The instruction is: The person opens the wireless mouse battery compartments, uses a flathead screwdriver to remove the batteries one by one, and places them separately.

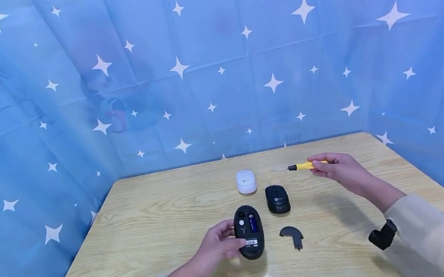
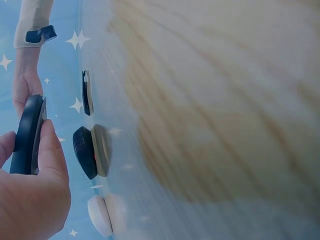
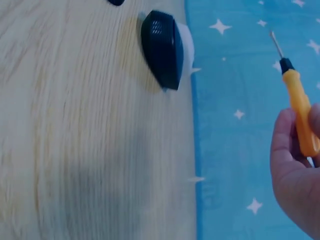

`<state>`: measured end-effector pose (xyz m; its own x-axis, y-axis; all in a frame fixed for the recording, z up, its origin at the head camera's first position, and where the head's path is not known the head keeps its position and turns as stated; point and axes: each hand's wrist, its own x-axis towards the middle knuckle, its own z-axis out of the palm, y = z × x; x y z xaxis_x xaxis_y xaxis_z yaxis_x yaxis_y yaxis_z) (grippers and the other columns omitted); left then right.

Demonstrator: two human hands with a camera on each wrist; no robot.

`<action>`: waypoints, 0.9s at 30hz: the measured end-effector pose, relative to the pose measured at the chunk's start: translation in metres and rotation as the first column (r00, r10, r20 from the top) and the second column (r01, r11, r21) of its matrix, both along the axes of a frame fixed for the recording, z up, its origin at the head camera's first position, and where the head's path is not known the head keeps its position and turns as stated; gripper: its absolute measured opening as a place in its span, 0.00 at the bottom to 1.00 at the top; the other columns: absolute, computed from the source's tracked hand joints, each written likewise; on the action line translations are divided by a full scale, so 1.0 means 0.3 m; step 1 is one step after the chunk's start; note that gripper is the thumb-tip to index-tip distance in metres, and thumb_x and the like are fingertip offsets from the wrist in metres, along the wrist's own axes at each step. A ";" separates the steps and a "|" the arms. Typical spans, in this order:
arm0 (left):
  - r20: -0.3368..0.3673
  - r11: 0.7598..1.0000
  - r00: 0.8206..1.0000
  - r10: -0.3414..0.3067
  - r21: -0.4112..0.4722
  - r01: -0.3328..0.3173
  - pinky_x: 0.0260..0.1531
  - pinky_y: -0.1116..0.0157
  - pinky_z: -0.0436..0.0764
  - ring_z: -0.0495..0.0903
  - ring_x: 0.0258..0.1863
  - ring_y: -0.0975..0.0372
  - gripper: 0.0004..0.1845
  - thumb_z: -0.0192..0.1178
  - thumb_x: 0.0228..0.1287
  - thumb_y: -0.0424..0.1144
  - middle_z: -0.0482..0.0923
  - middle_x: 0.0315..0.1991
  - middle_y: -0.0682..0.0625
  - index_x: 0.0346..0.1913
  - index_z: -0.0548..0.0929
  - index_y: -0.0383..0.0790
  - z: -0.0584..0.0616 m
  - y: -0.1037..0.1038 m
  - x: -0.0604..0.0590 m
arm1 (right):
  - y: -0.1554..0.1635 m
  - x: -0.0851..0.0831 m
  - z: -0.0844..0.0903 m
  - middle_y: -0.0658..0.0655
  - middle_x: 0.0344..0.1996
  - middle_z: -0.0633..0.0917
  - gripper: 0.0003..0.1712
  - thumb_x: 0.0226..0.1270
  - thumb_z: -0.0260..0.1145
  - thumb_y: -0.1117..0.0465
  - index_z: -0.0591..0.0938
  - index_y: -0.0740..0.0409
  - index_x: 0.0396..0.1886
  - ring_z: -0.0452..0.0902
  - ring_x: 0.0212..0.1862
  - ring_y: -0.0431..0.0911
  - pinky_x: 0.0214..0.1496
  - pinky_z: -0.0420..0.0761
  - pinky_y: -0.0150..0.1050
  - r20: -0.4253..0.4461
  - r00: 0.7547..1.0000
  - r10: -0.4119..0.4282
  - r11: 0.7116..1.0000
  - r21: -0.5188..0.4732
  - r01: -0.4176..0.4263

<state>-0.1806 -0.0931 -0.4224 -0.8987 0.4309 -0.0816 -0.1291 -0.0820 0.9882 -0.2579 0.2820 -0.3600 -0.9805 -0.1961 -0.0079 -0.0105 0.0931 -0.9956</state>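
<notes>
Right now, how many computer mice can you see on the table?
3. An upturned black mouse is held in the left hand, a black mouse sits mid-table, and a white mouse lies behind it. None seems hidden.

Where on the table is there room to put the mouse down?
The wooden table is bare along its whole left side, left of the left hand, and along the far edge behind the white mouse. It is crowded mid-table around the black mouse and battery cover.
</notes>
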 end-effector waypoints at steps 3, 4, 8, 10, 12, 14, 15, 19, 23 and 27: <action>-0.002 1.000 1.000 -0.005 0.004 0.005 0.41 0.60 0.85 0.82 0.42 0.55 0.29 0.64 0.54 0.30 0.79 0.45 0.41 0.61 0.73 0.27 -0.001 0.000 0.000 | -0.018 0.010 0.014 0.61 0.56 0.72 0.25 0.72 0.61 0.60 0.72 0.67 0.64 0.80 0.50 0.41 0.55 0.78 0.35 -0.017 1.000 0.019 0.999 -0.029 -0.019; -0.003 1.000 1.000 -0.007 0.007 0.007 0.42 0.59 0.85 0.82 0.43 0.55 0.29 0.64 0.54 0.30 0.79 0.45 0.41 0.61 0.72 0.27 -0.001 0.000 -0.001 | -0.025 0.013 0.020 0.62 0.57 0.72 0.24 0.71 0.62 0.61 0.73 0.66 0.63 0.80 0.50 0.41 0.56 0.78 0.36 -0.021 1.000 0.023 0.999 -0.039 -0.024; -0.007 1.000 1.000 -0.014 0.015 0.014 0.42 0.58 0.85 0.82 0.43 0.54 0.29 0.63 0.54 0.30 0.79 0.45 0.41 0.61 0.72 0.27 -0.001 0.001 -0.001 | -0.058 0.022 0.042 0.64 0.56 0.72 0.19 0.69 0.64 0.64 0.76 0.63 0.57 0.81 0.49 0.44 0.57 0.78 0.38 -0.019 0.999 0.050 0.991 -0.121 -0.052; -0.006 1.000 1.000 -0.016 0.013 0.016 0.42 0.59 0.85 0.82 0.43 0.55 0.29 0.63 0.54 0.30 0.79 0.45 0.41 0.61 0.72 0.27 0.000 0.002 -0.001 | -0.076 0.026 0.051 0.61 0.53 0.74 0.15 0.68 0.65 0.67 0.78 0.60 0.54 0.81 0.49 0.44 0.57 0.78 0.38 -0.012 0.997 0.071 0.983 -0.168 -0.072; -0.008 1.000 1.000 -0.019 0.008 0.019 0.41 0.59 0.85 0.82 0.42 0.55 0.28 0.63 0.54 0.30 0.79 0.44 0.42 0.61 0.72 0.27 0.001 0.002 0.001 | -0.094 0.030 0.058 0.59 0.51 0.76 0.14 0.67 0.64 0.70 0.79 0.58 0.51 0.81 0.49 0.44 0.57 0.78 0.38 -0.014 0.995 0.102 0.974 -0.202 -0.103; -0.007 1.000 1.000 -0.020 0.004 0.020 0.41 0.60 0.85 0.82 0.42 0.55 0.28 0.63 0.54 0.30 0.79 0.44 0.42 0.61 0.73 0.27 0.002 0.003 0.002 | -0.111 0.035 0.064 0.57 0.50 0.79 0.14 0.67 0.63 0.72 0.78 0.58 0.51 0.80 0.49 0.43 0.57 0.78 0.38 -0.017 0.992 0.127 0.968 -0.214 -0.128; -0.006 1.000 1.000 -0.021 0.003 0.021 0.41 0.60 0.85 0.82 0.42 0.55 0.28 0.63 0.55 0.30 0.79 0.44 0.42 0.61 0.73 0.27 0.002 0.003 0.003 | -0.119 0.038 0.067 0.57 0.49 0.79 0.14 0.67 0.62 0.72 0.78 0.59 0.51 0.80 0.50 0.43 0.57 0.78 0.37 -0.020 0.991 0.134 0.967 -0.215 -0.135; -0.004 1.000 1.000 -0.021 0.000 0.021 0.41 0.61 0.85 0.82 0.42 0.56 0.28 0.63 0.55 0.30 0.79 0.44 0.42 0.61 0.73 0.27 0.003 0.003 0.006 | -0.146 0.053 0.083 0.56 0.47 0.81 0.18 0.66 0.62 0.73 0.73 0.66 0.55 0.80 0.50 0.43 0.58 0.77 0.38 -0.021 0.991 0.130 0.968 -0.214 -0.131; -0.002 1.000 1.000 -0.024 0.000 0.024 0.41 0.60 0.85 0.82 0.42 0.55 0.29 0.63 0.54 0.30 0.79 0.44 0.42 0.61 0.73 0.27 0.004 0.004 0.008 | -0.167 0.063 0.095 0.56 0.46 0.82 0.21 0.66 0.62 0.74 0.69 0.69 0.57 0.80 0.50 0.43 0.58 0.77 0.39 -0.005 0.994 0.112 0.963 -0.245 -0.110; 0.000 1.000 1.000 -0.029 0.000 0.029 0.41 0.60 0.85 0.82 0.41 0.55 0.29 0.63 0.54 0.29 0.79 0.44 0.42 0.61 0.73 0.27 0.003 0.004 0.011 | -0.181 0.067 0.100 0.57 0.46 0.82 0.19 0.66 0.61 0.76 0.69 0.67 0.55 0.81 0.49 0.44 0.57 0.78 0.38 0.016 0.992 0.125 0.943 -0.311 -0.114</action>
